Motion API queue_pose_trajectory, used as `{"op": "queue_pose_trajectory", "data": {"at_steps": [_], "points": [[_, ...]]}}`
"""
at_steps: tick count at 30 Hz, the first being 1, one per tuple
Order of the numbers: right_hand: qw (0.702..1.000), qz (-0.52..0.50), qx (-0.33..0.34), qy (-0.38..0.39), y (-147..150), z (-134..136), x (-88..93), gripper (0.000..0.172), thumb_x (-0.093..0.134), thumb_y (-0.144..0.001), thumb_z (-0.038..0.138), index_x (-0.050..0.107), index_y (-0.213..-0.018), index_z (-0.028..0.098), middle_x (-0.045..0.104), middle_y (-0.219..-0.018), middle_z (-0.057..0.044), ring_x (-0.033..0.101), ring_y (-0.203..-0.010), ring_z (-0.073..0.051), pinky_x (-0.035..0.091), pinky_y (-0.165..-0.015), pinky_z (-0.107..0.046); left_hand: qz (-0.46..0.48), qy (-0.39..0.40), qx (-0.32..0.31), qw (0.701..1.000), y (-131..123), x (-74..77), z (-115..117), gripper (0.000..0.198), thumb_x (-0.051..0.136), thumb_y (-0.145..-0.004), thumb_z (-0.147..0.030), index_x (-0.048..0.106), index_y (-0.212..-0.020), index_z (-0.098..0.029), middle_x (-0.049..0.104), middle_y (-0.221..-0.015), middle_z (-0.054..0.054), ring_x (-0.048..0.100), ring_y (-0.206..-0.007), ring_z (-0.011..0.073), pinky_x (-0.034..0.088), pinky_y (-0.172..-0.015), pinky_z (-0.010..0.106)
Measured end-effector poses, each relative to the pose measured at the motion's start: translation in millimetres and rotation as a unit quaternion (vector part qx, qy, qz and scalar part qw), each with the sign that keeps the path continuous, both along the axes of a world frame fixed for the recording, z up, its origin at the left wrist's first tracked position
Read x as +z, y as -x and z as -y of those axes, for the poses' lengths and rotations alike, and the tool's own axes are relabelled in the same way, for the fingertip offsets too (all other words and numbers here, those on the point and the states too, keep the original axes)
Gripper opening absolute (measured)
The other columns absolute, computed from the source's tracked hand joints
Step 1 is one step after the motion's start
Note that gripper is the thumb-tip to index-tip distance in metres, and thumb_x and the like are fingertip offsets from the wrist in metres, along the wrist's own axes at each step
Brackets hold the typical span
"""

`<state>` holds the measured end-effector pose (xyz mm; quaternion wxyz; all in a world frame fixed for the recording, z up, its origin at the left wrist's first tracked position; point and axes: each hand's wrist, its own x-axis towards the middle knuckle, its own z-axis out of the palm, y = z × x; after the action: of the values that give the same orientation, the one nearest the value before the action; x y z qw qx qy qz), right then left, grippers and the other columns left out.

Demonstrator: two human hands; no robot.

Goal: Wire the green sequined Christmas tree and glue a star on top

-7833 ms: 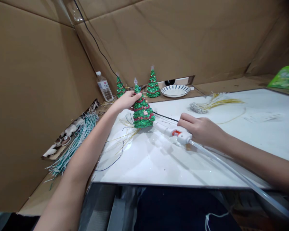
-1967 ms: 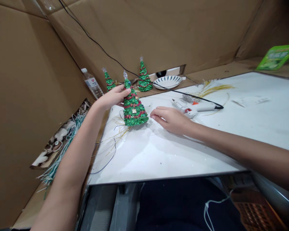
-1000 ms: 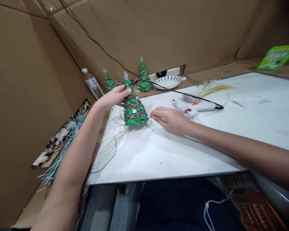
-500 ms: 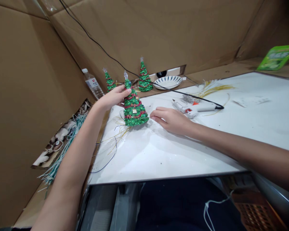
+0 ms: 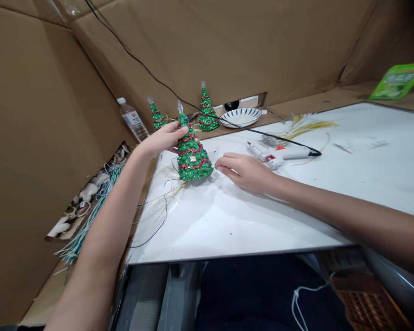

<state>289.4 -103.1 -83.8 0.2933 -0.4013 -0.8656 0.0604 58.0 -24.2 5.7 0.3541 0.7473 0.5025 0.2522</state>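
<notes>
A small green glitter Christmas tree (image 5: 193, 156) with red garlands stands upright on the white table (image 5: 296, 202). My left hand (image 5: 162, 140) grips its upper part from the left, thumb near the top. Resting on the table just right of the tree's base is my right hand (image 5: 244, 171), its fingers curled and pointing at the base; whether they pinch anything is hidden. A white glue gun (image 5: 279, 155) lies on the table behind my right hand, apart from it, with a black cable running off to the back left.
Two more small trees (image 5: 206, 110) (image 5: 156, 116), a striped plate (image 5: 240, 117) and a water bottle (image 5: 133, 120) stand at the back. Yellow wire bundles (image 5: 301, 128) lie beyond the glue gun. Green-white wires (image 5: 89, 216) lie at the left. Cardboard walls surround the table.
Since 7.8 s ago my right hand let go of the glue gun, which now lies farther back. Over the last two seconds nothing has visibly moved.
</notes>
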Motion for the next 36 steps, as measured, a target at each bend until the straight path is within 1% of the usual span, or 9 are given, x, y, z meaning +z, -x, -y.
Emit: {"op": "queue_pose_trajectory", "data": {"at_steps": [6, 11, 13, 16, 19, 23, 27, 32, 36], "points": [[1.000, -0.006, 0.007, 0.006, 0, -1, -0.2, 0.024, 0.039, -0.096, 0.025, 0.062, -0.099, 0.019, 0.063, -0.099, -0.006, 0.059, -0.088, -0.018, 0.039, -0.076, -0.028, -0.002, 0.003, 0.002, 1.000, 1, -0.6, -1, 0.027, 0.049, -0.092, -0.039, 0.054, -0.110, -0.020, 0.066, -0.114, 0.009, 0.066, -0.083, 0.0158, 0.053, -0.061, 0.023], [1.000, -0.023, 0.019, 0.002, 0, 0, -0.6, 0.023, 0.042, -0.094, 0.026, 0.063, -0.097, 0.018, 0.064, -0.096, -0.005, 0.058, -0.086, -0.017, 0.040, -0.074, -0.027, 0.003, 0.008, -0.002, 1.000, 2, -0.8, -2, 0.028, 0.050, -0.091, -0.039, 0.053, -0.110, -0.019, 0.066, -0.115, 0.010, 0.066, -0.087, 0.0173, 0.054, -0.064, 0.025], [0.999, -0.040, 0.032, -0.005, 0, 1, -0.3, 0.022, 0.046, -0.093, 0.027, 0.063, -0.104, 0.018, 0.064, -0.100, -0.005, 0.058, -0.086, -0.016, 0.040, -0.075, -0.027, 0.004, 0.009, -0.002, 1.000, 2, -0.8, -2, 0.028, 0.050, -0.091, -0.039, 0.052, -0.110, -0.018, 0.066, -0.116, 0.010, 0.066, -0.086, 0.0169, 0.054, -0.064, 0.024], [0.997, -0.047, 0.053, -0.015, 0, 6, 0.8, 0.032, 0.047, -0.092, 0.027, 0.059, -0.121, 0.020, 0.063, -0.111, -0.006, 0.058, -0.089, -0.016, 0.041, -0.079, -0.027, 0.006, 0.009, -0.009, 1.000, 3, -0.6, -2, 0.028, 0.050, -0.091, -0.040, 0.052, -0.110, -0.020, 0.066, -0.116, 0.010, 0.067, -0.085, 0.0162, 0.054, -0.064, 0.024], [0.997, -0.022, 0.071, -0.011, 2, 9, 1.9, 0.040, 0.047, -0.092, 0.026, 0.054, -0.131, 0.022, 0.064, -0.112, -0.007, 0.059, -0.089, -0.017, 0.041, -0.078, -0.027, 0.006, 0.009, -0.016, 1.000, 2, -0.3, -2, 0.029, 0.050, -0.091, -0.040, 0.053, -0.111, -0.020, 0.066, -0.117, 0.010, 0.067, -0.086, 0.0166, 0.054, -0.063, 0.023], [0.997, 0.010, 0.079, 0.000, 5, 8, 1.3, 0.044, 0.046, -0.092, 0.027, 0.052, -0.136, 0.024, 0.064, -0.113, -0.007, 0.059, -0.085, -0.016, 0.041, -0.074, -0.027, 0.004, 0.008, -0.003, 1.000, 1, 0.4, 0, 0.030, 0.050, -0.091, -0.039, 0.053, -0.113, -0.019, 0.065, -0.117, 0.011, 0.066, -0.090, 0.0179, 0.054, -0.065, 0.025], [0.996, 0.033, 0.085, -0.003, 8, 6, -0.9, 0.046, 0.046, -0.092, 0.028, 0.050, -0.137, 0.026, 0.064, -0.114, -0.006, 0.059, -0.087, -0.017, 0.040, -0.072, -0.027, 0.000, 0.005, 0.000, 1.000, 0, 1.1, 2, 0.031, 0.049, -0.091, -0.039, 0.054, -0.114, -0.019, 0.067, -0.114, 0.010, 0.066, -0.087, 0.0181, 0.054, -0.066, 0.027], [0.996, 0.032, 0.084, 0.009, 9, 6, -1.2, 0.047, 0.046, -0.092, 0.028, 0.047, -0.139, 0.027, 0.063, -0.117, -0.006, 0.059, -0.085, -0.016, 0.040, -0.072, -0.028, -0.005, 0.001, 0.000, 1.000, -1, 1.4, 3, 0.028, 0.048, -0.092, -0.039, 0.053, -0.111, -0.019, 0.066, -0.114, 0.009, 0.065, -0.084, 0.0159, 0.053, -0.064, 0.024], [0.995, 0.021, 0.088, 0.030, 9, 7, 0.0, 0.046, 0.047, -0.092, 0.028, 0.048, -0.138, 0.027, 0.062, -0.120, -0.006, 0.059, -0.082, -0.015, 0.040, -0.071, -0.027, -0.001, 0.005, 0.001, 1.000, -2, 1.4, 5, 0.025, 0.048, -0.093, -0.037, 0.053, -0.109, -0.019, 0.067, -0.105, 0.008, 0.064, -0.080, 0.0143, 0.052, -0.062, 0.023]]}}
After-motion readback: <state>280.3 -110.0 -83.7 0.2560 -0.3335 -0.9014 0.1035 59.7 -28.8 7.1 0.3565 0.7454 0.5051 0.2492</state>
